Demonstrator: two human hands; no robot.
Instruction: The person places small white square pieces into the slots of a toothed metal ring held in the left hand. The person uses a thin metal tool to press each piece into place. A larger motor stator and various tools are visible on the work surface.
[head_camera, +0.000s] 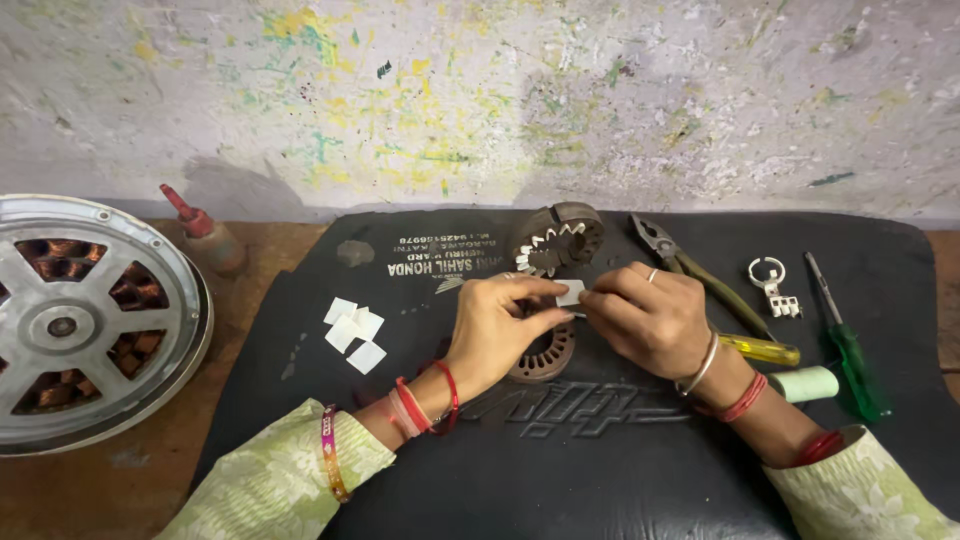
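Motor housing (80, 320) cut off left; stator ring (545, 355) half-hidden under hands.

Single head-worn view, looking steeply down and forward from above the person's chest, close over a black mat (600, 470) on a wooden bench, facing a paint-flecked wall (480, 90) — both forearms entering from the bottom edge, no second view to share ground.

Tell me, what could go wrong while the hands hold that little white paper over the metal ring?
The small white paper piece, pinched between left hand and right hand, could slip or crease. The slotted metal ring under them might nick fingers. The loose paper squares nearby could get brushed away by a sleeve.
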